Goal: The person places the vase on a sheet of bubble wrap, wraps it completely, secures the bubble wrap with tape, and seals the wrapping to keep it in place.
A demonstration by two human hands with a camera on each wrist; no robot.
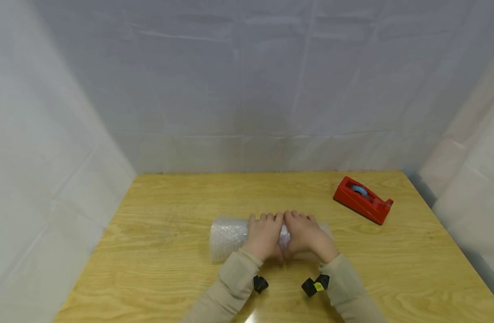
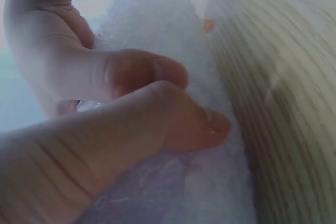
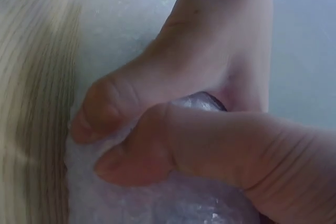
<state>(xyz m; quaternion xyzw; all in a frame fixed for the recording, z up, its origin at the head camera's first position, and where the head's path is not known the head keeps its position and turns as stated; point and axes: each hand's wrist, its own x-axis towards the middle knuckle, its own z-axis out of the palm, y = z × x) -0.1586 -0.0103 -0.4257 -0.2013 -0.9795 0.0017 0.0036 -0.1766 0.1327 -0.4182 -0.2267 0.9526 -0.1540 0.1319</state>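
A roll of clear bubble wrap (image 1: 227,240) lies crosswise on the wooden table, in front of the person. My left hand (image 1: 264,235) grips its middle, fingers over the far side and thumb on the near side. Close beside it, my right hand (image 1: 309,234) holds the roll the same way. Both wrist views show the two thumbs side by side, pressing on the bubble wrap (image 2: 157,19). A purplish, shiny patch shows between the hands; what lies inside the wrap is blurred by its layers.
A red tape dispenser (image 1: 361,201) with a blue-cored roll stands at the back right of the wooden table (image 1: 158,224). White sheeting (image 1: 247,89) hangs behind the table and along both sides. Small black devices (image 1: 310,287) sit at the wrists.
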